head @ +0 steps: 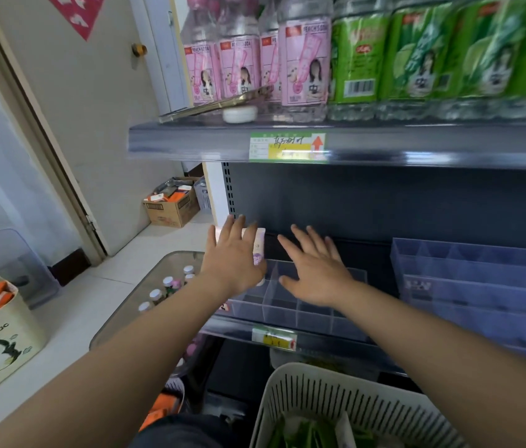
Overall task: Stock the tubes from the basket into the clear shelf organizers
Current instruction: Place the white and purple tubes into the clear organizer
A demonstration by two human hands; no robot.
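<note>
Tube (pixel 257 245), white with purple print: I see it upright under my left hand (pixel 234 257), whose fingers (pixel 248 234) curl loosely around its top; its lower end sits at the back-left compartment of the clear shelf organizer (pixel 290 305). Right hand (pixel 315 273): fingers spread flat, holding nothing, palm down over the organizer's middle compartments. White slotted basket (pixel 336 402): well below both wrists, with green items inside.
</note>
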